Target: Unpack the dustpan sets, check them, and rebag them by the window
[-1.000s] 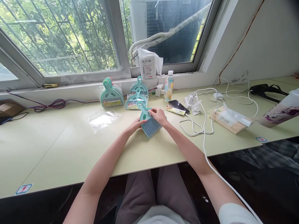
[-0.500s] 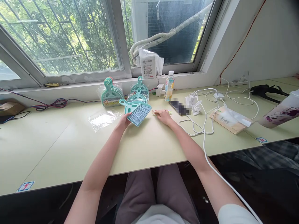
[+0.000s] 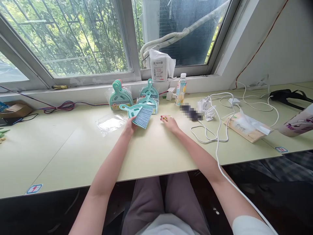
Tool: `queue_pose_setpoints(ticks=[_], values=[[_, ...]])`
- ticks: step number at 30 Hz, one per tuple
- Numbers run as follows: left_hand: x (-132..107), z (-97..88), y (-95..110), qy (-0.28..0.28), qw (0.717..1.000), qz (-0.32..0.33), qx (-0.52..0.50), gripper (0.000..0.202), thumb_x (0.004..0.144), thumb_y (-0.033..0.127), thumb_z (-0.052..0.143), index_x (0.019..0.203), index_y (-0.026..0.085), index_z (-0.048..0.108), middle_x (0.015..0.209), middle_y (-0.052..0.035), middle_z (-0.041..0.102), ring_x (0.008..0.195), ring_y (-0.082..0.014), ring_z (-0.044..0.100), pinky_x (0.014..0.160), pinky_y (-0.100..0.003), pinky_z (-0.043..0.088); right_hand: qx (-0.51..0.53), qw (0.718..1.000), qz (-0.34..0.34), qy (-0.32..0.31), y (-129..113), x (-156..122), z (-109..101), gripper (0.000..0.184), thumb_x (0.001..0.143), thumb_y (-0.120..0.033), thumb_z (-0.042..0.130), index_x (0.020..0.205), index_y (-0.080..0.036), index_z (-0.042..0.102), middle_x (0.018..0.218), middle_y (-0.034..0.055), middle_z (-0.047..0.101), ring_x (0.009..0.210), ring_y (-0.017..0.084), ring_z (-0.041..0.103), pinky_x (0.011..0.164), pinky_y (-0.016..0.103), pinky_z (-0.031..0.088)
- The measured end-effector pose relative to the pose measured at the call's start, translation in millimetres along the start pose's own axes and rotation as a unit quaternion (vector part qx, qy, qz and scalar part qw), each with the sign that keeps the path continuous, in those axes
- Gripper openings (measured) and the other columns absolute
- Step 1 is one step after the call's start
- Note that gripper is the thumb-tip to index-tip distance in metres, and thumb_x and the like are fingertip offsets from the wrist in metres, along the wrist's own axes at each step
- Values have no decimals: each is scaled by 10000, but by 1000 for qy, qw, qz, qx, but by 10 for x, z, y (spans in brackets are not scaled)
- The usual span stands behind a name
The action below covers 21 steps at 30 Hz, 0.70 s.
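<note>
Desk: a long pale-green desk (image 3: 61, 156) ran beneath a window (image 3: 73, 39), with a plastic drink bottle (image 3: 181, 89) standing near its back edge.
Packs: bagged teal dustpan sets (image 3: 120, 98) sat to the left of the bottle.
Brush: a teal hand brush (image 3: 140, 114) was left of the bottle and nearer the front, its long axis running almost crosswise, with the handle (image 3: 126, 108) out to the left and the blue bristles (image 3: 144, 118) to the right.
Left hand (image 3: 129, 126): the nearer hand, it was curled around the brush from below, gripping it.
Right hand (image 3: 170, 124): it was well right of the brush, below the bottle, its fingertips drawn together and seeming to pinch a tiny yellow-and-red item (image 3: 164, 118), too small to identify.
</note>
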<state>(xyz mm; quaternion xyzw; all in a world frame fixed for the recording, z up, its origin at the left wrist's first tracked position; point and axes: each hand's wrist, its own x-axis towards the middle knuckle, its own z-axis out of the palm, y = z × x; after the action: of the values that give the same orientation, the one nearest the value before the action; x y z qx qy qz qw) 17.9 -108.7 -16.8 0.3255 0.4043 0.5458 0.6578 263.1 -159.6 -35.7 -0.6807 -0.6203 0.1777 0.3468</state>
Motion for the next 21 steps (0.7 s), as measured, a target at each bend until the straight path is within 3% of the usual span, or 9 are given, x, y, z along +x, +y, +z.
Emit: queue_pose_setpoints(ticks=[3,5,7,10,13,15,18,21], values=[[-18,34,-56,-33,999,-2,6,308,772,159,650,1072,168,579,873,-45,675,745,-146,655,672,-265,562,161,982,26,97,-100,24,-135,409,927,-400,432,1211,-158,599,1094,104,676,1000,236,615,903,343,452],[-47,75,-104,-73,997,-5,11,346,778,182,666,1112,178,577,946,-54,679,798,-154,659,703,-272,563,222,960,-21,171,-234,-26,-190,496,955,-455,334,1347,-189,483,1225,102,620,1088,225,586,955,355,434],[-95,129,-141,-127,992,-12,13,369,793,237,680,1144,196,575,1028,-56,673,868,-166,658,754,-285,561,191,955,-104,200,-388,-124,-186,540,972,-479,277,1461,-255,319,1380,80,513,1242,222,492,1054,398,357],[-184,213,-162,-220,975,-4,17,425,799,321,693,1188,211,565,1166,-64,641,1013,-199,634,851,-315,542,1,971,-200,131,-557,-280,-65,598,966,-530,286,1506,-284,215,1531,59,309,1438,275,187,1143,562,101],[-248,256,-156,-263,964,21,31,499,771,321,721,1228,225,544,1248,-67,608,1094,-220,605,902,-331,518,-148,966,-211,20,-593,-353,92,636,958,-569,259,1515,-269,189,1586,54,115,1461,315,-14,1075,679,-83],[-261,258,-155,-264,963,29,51,561,732,260,753,1246,233,529,1253,-68,607,1098,-220,604,909,-330,509,-164,967,-195,-22,-571,-355,154,645,962,-572,213,1523,-264,131,1590,49,38,1460,309,-54,1048,704,-109],[-243,245,-166,-250,965,28,75,621,658,157,783,1223,215,533,1194,-78,639,1048,-219,626,899,-339,512,-119,975,-186,-31,-546,-343,160,630,964,-569,170,1523,-288,97,1591,28,15,1462,282,-75,1042,705,-120],[-217,241,-176,-227,971,31,68,597,618,122,785,1164,185,554,1109,-78,671,995,-224,646,899,-368,517,-25,986,-153,68,-551,-336,123,632,953,-583,205,1518,-323,97,1595,9,13,1462,259,-84,1066,684,-101]])
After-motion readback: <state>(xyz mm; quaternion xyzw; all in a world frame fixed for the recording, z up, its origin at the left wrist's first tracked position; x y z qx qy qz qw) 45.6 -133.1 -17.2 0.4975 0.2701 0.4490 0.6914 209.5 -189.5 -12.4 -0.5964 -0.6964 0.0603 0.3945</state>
